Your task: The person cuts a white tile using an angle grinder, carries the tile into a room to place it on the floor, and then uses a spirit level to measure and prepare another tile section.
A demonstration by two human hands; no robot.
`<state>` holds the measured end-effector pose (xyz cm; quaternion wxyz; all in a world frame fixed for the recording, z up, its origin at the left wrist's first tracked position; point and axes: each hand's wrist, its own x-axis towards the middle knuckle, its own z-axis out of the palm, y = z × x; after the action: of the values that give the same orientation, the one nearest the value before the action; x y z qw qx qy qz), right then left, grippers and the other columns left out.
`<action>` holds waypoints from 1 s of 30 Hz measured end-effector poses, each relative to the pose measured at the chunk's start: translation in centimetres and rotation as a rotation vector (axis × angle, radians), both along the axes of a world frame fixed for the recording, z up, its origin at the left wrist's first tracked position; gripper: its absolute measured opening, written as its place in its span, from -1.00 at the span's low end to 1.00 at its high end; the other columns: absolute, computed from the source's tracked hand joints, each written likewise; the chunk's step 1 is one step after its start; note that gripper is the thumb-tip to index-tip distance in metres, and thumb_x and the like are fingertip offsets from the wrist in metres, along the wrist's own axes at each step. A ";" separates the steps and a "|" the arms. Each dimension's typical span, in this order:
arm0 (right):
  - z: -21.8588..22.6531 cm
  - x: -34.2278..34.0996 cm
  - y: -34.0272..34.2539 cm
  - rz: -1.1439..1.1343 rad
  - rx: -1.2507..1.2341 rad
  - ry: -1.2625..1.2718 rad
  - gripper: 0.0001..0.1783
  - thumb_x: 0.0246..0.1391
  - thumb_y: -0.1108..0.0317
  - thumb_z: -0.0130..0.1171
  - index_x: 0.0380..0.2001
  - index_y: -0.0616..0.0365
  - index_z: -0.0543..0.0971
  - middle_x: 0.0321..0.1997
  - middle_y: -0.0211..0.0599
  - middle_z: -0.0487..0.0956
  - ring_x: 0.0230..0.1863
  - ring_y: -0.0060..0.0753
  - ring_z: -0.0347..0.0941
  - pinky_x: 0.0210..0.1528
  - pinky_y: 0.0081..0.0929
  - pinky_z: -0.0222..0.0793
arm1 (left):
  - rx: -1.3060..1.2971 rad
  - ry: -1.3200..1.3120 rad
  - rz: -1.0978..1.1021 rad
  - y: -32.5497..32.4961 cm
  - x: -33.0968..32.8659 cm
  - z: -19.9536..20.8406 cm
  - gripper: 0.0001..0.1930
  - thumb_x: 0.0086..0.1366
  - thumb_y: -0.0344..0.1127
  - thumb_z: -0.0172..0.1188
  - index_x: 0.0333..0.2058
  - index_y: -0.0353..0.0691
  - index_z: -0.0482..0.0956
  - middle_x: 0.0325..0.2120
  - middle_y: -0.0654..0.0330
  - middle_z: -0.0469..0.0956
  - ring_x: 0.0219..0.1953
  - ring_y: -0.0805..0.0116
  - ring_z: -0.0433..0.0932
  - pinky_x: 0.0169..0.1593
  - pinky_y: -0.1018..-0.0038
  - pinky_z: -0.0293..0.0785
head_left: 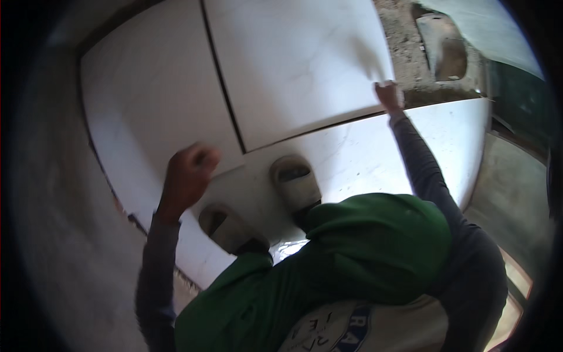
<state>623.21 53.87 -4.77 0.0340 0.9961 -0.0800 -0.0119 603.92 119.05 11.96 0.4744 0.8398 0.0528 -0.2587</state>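
Large glossy white floor tiles lie beneath me. My right hand (388, 94) reaches far forward and grips the near right corner of the far right tile (299, 64), where it meets rough grey mortar. My left hand (187, 176) is closed in a fist with nothing in it, hovering over the edge of the left tile (146, 100), close to the dark joint between the tiles. I am crouching on a nearer tile (363, 158). My two dusty shoes (296, 183) (230, 227) rest on it, and my green trousers (375, 246) fill the lower middle of the view.
Bare rough mortar (404, 47) lies beyond the right tile, with a grey pan-like object (444, 50) on it. A grey wall or unfinished floor (64, 234) runs along the left. A dark green surface (519, 100) sits at the far right.
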 end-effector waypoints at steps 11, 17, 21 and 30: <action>0.1 -1.4 2.9 -0.396 -0.126 0.113 0.03 0.10 -0.47 -0.04 0.02 0.48 0.58 0.14 0.50 0.45 0.23 0.38 0.41 0.22 0.14 0.36 | 0.036 0.149 -0.096 -8.3 5.2 -5.2 -0.33 0.27 0.01 0.26 0.14 -0.49 0.45 0.02 -0.29 0.57 0.16 -0.10 0.54 0.25 0.19 0.42; 3.0 -1.9 8.3 -0.537 0.233 -0.018 -0.22 0.15 -0.08 0.03 0.29 0.27 0.39 0.32 0.27 0.34 0.35 0.26 0.26 0.38 0.03 0.19 | 0.146 0.071 0.113 -11.4 4.0 -5.8 -0.34 0.26 0.00 0.29 0.13 -0.48 0.48 -0.03 -0.31 0.58 0.12 -0.16 0.56 0.25 0.19 0.42; 6.7 -3.6 0.9 -0.492 0.095 -0.013 -0.30 0.20 -0.07 0.06 0.21 0.29 0.49 0.27 0.21 0.45 0.34 0.07 0.35 0.38 -0.13 0.25 | -0.098 0.218 -0.042 -13.2 8.7 -2.1 -0.44 0.30 -0.05 0.28 0.06 -0.46 0.55 -0.06 -0.23 0.63 0.08 0.01 0.60 0.19 0.25 0.45; 40.9 -12.7 24.6 -0.129 1.257 0.728 -0.39 0.18 0.01 0.32 0.16 0.20 0.57 0.20 -0.09 0.61 0.28 -0.18 0.50 0.30 -0.21 0.40 | 0.026 0.174 -0.039 3.6 8.7 19.8 -0.60 0.50 -0.11 0.13 -0.14 -0.43 0.66 -0.18 0.02 0.71 -0.06 0.31 0.65 0.09 0.39 0.49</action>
<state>610.49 78.45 36.10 -0.5207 0.7538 -0.1000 -0.3880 612.61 122.66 31.74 0.4520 0.8212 0.0808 -0.3390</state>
